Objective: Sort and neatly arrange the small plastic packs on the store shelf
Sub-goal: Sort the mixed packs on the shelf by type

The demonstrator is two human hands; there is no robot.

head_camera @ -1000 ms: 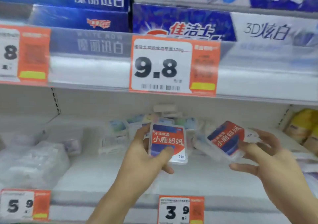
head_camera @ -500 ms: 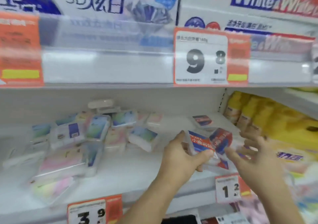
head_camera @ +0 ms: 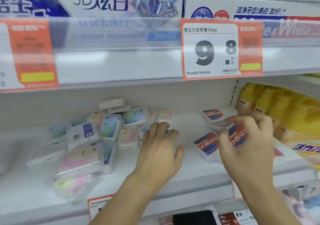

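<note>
While the left hand (head_camera: 160, 153) rests spread on the shelf (head_camera: 199, 173), the right hand (head_camera: 247, 145) pinches a red-and-blue pack (head_camera: 238, 136) at centre right.

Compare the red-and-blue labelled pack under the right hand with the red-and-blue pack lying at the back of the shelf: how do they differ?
The pack under the right hand is pinched by the right hand; the back pack is touched by nothing. The first sits near the shelf front, partly hidden by fingers; the back pack lies flat near the rear wall, its label in plain view. Both carry the same red-and-blue label with white characters.
</note>
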